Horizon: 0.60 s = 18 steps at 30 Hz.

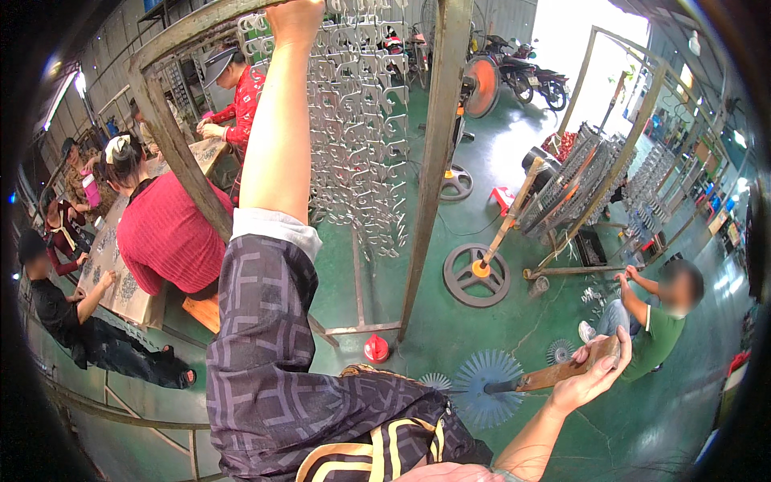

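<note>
My left arm reaches up to the top edge, where my left hand (295, 22) is closed beside the top bar of a metal frame (210, 26). What it grips is cut off from view. Just beyond it, many rows of silver hook-shaped metal parts (357, 128) hang inside the frame. At the lower right my right hand (590, 381) is closed round a brown, wood-like handle (554, 375). The handle's dark tip points left, over a round fan of thin grey metal strips (486, 389); I cannot tell if they are joined.
Several people work at a long table (120, 281) on the left. A person in green (654, 341) crouches at the right beside loose metal parts. Two smaller strip fans, a red object (376, 348), a fan's round base (476, 275) and a second loaded rack (578, 185) stand around.
</note>
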Each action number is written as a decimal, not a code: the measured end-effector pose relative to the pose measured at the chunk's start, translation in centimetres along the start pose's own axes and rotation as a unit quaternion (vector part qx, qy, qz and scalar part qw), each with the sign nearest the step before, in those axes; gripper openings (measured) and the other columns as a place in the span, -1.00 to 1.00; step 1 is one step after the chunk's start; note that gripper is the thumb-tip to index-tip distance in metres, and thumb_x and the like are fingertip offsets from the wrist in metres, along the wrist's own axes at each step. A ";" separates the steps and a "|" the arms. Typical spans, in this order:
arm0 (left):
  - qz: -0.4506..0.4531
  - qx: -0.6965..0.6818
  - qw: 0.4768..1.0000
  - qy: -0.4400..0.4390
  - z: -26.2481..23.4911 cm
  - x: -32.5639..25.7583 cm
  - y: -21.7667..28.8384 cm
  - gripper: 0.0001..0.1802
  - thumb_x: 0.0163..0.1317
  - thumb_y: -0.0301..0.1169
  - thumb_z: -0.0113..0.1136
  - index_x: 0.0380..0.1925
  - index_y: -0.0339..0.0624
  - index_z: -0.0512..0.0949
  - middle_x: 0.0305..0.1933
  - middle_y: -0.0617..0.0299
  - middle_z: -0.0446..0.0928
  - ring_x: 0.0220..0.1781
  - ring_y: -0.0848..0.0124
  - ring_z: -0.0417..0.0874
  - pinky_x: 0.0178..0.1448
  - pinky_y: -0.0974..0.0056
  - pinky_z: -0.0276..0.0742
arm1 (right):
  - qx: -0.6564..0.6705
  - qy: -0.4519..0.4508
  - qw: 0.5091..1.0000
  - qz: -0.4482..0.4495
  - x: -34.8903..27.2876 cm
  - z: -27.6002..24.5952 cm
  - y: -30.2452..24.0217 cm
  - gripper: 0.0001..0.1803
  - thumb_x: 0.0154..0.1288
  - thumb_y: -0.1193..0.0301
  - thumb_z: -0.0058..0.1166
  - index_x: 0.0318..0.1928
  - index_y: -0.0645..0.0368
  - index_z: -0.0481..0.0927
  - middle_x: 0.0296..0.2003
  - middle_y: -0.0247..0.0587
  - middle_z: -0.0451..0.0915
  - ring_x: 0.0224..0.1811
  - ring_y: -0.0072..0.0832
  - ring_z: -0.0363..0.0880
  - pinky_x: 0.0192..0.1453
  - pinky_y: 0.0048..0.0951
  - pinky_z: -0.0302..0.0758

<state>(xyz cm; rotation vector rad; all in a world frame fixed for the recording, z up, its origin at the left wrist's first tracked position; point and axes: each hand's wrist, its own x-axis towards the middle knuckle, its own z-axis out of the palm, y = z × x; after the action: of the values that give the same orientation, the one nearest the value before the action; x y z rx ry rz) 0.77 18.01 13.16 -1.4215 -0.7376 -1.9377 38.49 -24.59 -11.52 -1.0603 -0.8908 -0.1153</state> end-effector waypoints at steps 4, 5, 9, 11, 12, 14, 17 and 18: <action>0.068 0.055 0.996 0.011 -0.3 1.1 0.4 -0.88 0.00 -0.44 0.07 -0.48 -0.19 0.56 -0.47 0.02 0.55 -0.33 0.03 0.55 -0.23 0.06 0.42 | 0.004 0.006 1.000 0.008 0.3 -0.1 0.1 -0.54 0.41 0.11 -0.35 0.09 0.20 0.31 -0.49 -0.29 0.29 -0.60 -0.65 0.13 -0.54 -0.66 0.13; 0.093 0.086 0.992 0.017 -0.4 1.3 0.1 -0.89 0.00 -0.45 0.06 -0.50 -0.19 0.56 -0.48 0.02 0.54 -0.35 0.04 0.55 -0.24 0.05 0.41 | 0.004 0.006 1.000 0.009 0.3 -0.1 0.2 -0.54 0.41 0.11 -0.35 0.09 0.19 0.31 -0.48 -0.29 0.29 -0.60 -0.65 0.13 -0.54 -0.66 0.13; 0.152 0.187 0.970 -0.015 -0.7 2.0 -1.2 -0.92 0.00 -0.44 0.07 -0.56 -0.15 0.55 -0.55 0.05 0.50 -0.42 0.06 0.53 -0.30 0.02 0.37 | 0.002 0.016 1.000 0.020 0.2 0.1 -0.3 -0.45 0.35 0.03 -0.25 0.09 0.26 0.30 -0.50 -0.26 0.29 -0.57 -0.63 0.13 -0.51 -0.65 0.14; 0.169 0.159 0.972 0.041 -1.2 1.3 -0.4 -0.90 -0.01 -0.42 0.08 -0.62 -0.12 0.54 -0.61 0.07 0.48 -0.48 0.05 0.52 -0.35 0.03 0.37 | -0.003 0.023 1.000 0.021 0.1 0.2 -0.3 -0.45 0.35 0.03 -0.25 0.09 0.26 0.30 -0.50 -0.26 0.29 -0.57 -0.62 0.12 -0.50 -0.64 0.14; 0.205 0.228 0.952 0.015 -1.4 1.3 -2.2 -0.89 -0.02 -0.41 0.09 -0.64 -0.12 0.54 -0.64 0.07 0.47 -0.50 0.05 0.51 -0.37 0.03 0.36 | -0.004 0.023 1.000 0.021 0.2 0.3 -0.3 -0.45 0.35 0.03 -0.25 0.09 0.26 0.29 -0.50 -0.26 0.29 -0.57 -0.62 0.12 -0.50 -0.64 0.14; 0.273 0.366 0.889 -0.037 -2.3 1.3 -7.2 -0.86 -0.04 -0.40 0.11 -0.69 -0.13 0.54 -0.70 0.08 0.44 -0.56 0.03 0.50 -0.42 0.04 0.35 | -0.002 0.019 1.000 0.023 0.3 0.4 -0.5 -0.44 0.35 0.03 -0.26 0.09 0.26 0.29 -0.50 -0.26 0.29 -0.57 -0.62 0.12 -0.50 -0.64 0.14; 0.241 0.318 0.913 -0.081 -5.4 0.6 -0.4 -0.83 -0.01 -0.39 0.12 -0.66 -0.21 0.58 -0.69 0.06 0.49 -0.56 0.05 0.54 -0.43 0.10 0.40 | 0.000 0.019 0.999 0.027 0.5 0.6 -0.3 -0.44 0.35 0.03 -0.25 0.09 0.27 0.28 -0.50 -0.26 0.28 -0.57 -0.62 0.11 -0.50 -0.64 0.14; 0.156 0.240 0.955 -0.078 -6.1 0.5 0.8 -0.83 0.00 -0.38 0.13 -0.61 -0.24 0.60 -0.65 0.03 0.52 -0.54 0.07 0.56 -0.40 0.12 0.42 | 0.002 0.017 0.999 0.028 0.5 0.7 -0.3 -0.44 0.35 0.03 -0.25 0.09 0.27 0.28 -0.50 -0.26 0.28 -0.57 -0.62 0.11 -0.50 -0.64 0.14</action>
<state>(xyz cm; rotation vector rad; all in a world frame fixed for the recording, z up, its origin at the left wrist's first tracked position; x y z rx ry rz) -2.46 12.87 12.13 -1.2965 -0.9181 -1.3045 38.24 -24.08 -10.86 -1.0747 -0.8304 -0.0849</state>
